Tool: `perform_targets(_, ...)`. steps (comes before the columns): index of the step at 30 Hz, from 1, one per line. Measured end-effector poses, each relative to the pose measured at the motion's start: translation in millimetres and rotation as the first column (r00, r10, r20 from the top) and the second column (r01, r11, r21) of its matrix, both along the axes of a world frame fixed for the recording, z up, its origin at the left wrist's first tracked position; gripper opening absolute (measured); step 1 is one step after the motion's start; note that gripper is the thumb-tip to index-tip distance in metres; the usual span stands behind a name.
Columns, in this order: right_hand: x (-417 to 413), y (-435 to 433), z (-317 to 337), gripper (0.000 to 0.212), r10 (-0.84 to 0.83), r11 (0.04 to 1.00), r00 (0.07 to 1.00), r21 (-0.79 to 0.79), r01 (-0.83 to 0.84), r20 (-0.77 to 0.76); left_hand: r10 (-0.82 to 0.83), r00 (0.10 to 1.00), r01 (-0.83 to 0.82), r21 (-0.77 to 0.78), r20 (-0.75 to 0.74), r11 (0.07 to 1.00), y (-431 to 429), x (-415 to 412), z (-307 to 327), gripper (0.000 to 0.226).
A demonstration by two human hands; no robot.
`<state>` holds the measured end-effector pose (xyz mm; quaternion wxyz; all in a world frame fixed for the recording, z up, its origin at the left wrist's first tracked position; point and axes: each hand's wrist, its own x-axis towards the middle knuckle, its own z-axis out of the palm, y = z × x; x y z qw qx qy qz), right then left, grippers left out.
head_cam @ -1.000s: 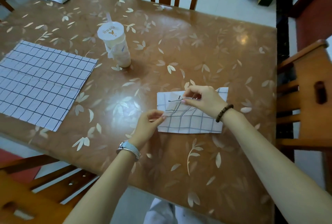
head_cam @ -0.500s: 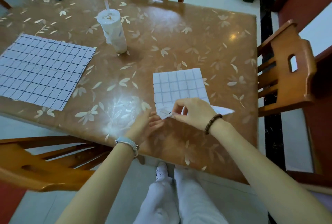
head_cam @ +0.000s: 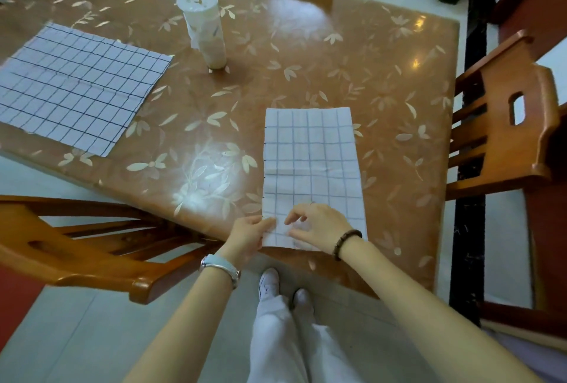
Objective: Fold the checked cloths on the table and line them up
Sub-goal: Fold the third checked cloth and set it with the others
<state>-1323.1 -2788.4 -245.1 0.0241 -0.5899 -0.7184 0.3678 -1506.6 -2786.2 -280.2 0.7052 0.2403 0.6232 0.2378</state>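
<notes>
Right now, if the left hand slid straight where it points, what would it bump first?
Probably the right hand: the left hand points at it across the folded cloth. Depth is unclear.
</notes>
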Motion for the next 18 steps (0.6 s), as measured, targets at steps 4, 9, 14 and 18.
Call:
perform_targets(4,13,41,-8,0.013,-0.151,0.976,0.986,0.145,0.16,-0.072,-0.013,0.995,0.019,0.068,-0.098,0.997,-2,1,-2,0.017)
perform_targets(9,9,91,-32,0.033,-0.074,0.947,0.997,0.311,0.081,-0.032,-0.034,0.982,0.052,0.092,-0.185,0.994,0,2,-3,0.026)
perform_targets(14,-3,83,-61,0.048,0.356,0.827,0.9,0.364,-0.428,0.251,0.028,0.988,-0.02,0.051,-0.154,0.998,0,1,-5,0.026)
perform_targets(18,-7,75,-75,0.051,0.398,0.797,0.841,0.315,-0.515,0.367,0.035,0.989,-0.029,0.041,-0.147,0.999,-3,-4,-5,0.02)
